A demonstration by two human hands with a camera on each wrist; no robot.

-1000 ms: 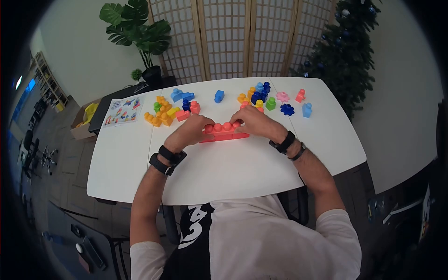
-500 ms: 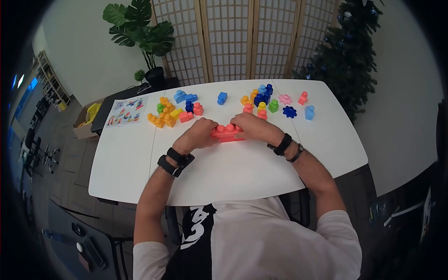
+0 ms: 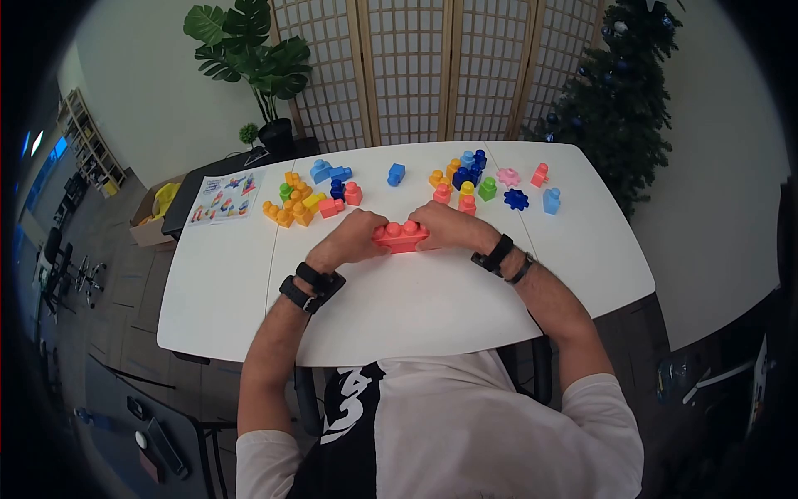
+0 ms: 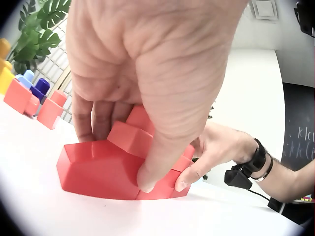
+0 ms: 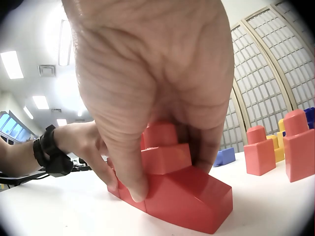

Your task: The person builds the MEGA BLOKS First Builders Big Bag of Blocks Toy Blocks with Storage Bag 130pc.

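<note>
A low assembly of red toy building blocks (image 3: 401,239) rests on the white table in front of the person. In the left wrist view, a long red base block with a sloped end (image 4: 98,172) carries a smaller red block (image 4: 130,139) on top. My left hand (image 3: 356,238) grips the assembly's left part, thumb on the near side and fingers behind. On the right part my right hand (image 3: 453,226) holds it the same way, its thumb pressed to the near face. Round studs show between the two hands. The far side is partly hidden by the fingers.
Yellow-orange blocks (image 3: 301,214) lie at the left beside a printed sheet (image 3: 223,200). Behind the hands is a blue block (image 3: 396,173). Stacked dark blue blocks (image 3: 467,177), a green block (image 3: 488,190) and a dark blue gear-like piece (image 3: 516,199) stand to the right.
Compared with a second ago, both hands have come closer together on the red assembly, and fewer studs show between them. Over the last half second they have hardly moved.
</note>
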